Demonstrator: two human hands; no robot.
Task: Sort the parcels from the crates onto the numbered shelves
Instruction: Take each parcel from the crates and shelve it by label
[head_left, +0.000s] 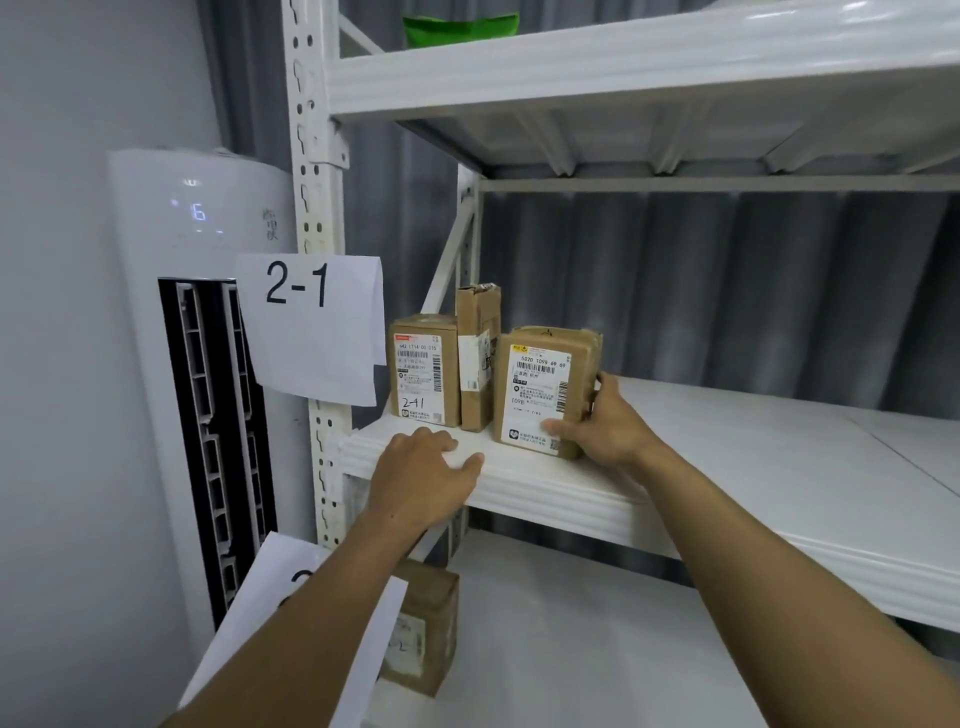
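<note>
Fingers of our right hand (597, 426) wrap the right edge of a brown parcel (543, 389) standing upright on the shelf (675, 441), its long axis vertical, its label facing us. Our left hand (426, 467) lies flat and empty on the shelf's near lip. We judge this the placing step under sign 2-1 (311, 322); next, nudge it left against the two parcels (441, 369), then let go.
</note>
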